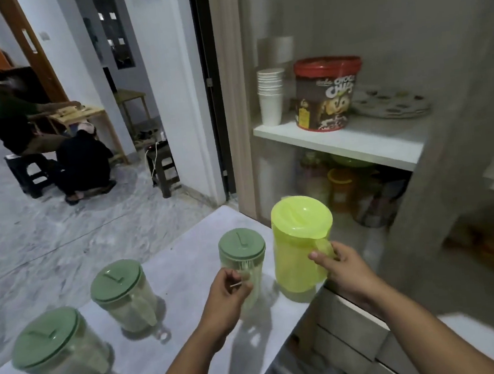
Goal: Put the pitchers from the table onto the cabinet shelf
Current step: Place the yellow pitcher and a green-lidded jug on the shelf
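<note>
A yellow-green pitcher [298, 242] stands at the right edge of the white table [191, 252]; my right hand [342, 269] is wrapped around its handle. Left of it is a clear pitcher with a green lid [241, 249], and my left hand [227, 294] grips its handle. Two more green-lidded pitchers [120, 292] [56, 347] stand further left on the table, and a sliver of another shows at the bottom left corner. The cabinet shelf [365, 142] is up and to the right, behind the open cabinet front.
On the shelf sit a stack of white paper cups [271, 97], a red-lidded cereal tub [325, 91] and a patterned plate [391, 102]. Jars fill the compartment below. The cabinet door [446, 137] stands open at right. People sit by small tables far left.
</note>
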